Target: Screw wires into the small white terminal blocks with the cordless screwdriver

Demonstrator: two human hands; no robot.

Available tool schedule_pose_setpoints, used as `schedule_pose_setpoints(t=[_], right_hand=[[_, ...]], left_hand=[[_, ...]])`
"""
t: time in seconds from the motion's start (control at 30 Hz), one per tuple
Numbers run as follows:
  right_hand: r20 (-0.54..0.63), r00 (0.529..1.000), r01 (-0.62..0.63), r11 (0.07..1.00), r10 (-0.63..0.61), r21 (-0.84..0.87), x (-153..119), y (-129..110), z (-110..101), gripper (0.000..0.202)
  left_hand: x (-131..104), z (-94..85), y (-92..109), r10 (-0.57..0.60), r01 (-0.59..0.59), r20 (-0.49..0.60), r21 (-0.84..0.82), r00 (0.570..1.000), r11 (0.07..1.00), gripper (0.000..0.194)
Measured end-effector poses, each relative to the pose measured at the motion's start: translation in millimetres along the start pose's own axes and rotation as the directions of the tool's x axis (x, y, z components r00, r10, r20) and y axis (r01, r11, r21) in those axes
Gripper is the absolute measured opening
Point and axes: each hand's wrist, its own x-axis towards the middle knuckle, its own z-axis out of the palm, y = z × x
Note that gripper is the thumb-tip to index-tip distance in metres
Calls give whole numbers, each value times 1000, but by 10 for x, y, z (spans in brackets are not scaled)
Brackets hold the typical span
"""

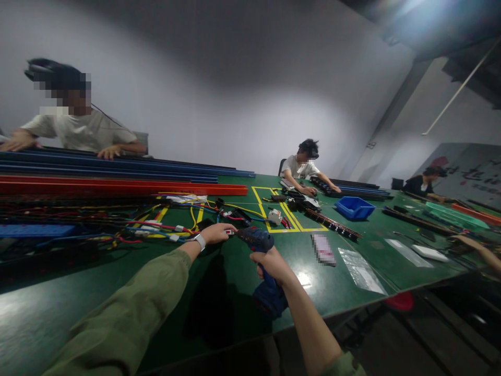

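My right hand [273, 265] is wrapped round the grip of a blue cordless drill [258, 240], its nose pointing left. In my left hand [214, 234] is a small white block [229, 232], perhaps a circuit breaker, held right at the drill's tip. Whether the bit touches it I cannot tell. Left of that hand lie coloured wires [156, 230] in red, blue and yellow, with small white connectors [174, 238] among them. A larger white breaker-like block [275, 216] with red wire ends sits beyond the drill.
Long red channels [117, 186] and blue channels [97, 166] stretch along the far left of the green table [242, 303]. A blue bin [355, 208], a plastic bag [362, 270] and a pink packet [323, 249] lie to the right. Several people work around the table.
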Motion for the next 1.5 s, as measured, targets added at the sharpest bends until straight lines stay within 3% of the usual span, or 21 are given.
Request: schedule_pose_setpoints(t=[0.57,1.5], right_hand=[[3,1000,1,1000,-1,6,27,35,-8,21],[18,1000,-1,1000,0,17,16,40,-28,25]], left_hand=[[146,103,-264,30,-30,-6,44,1000,999,54],[175,134,-338,54,-53,-10,67,999,996,55]])
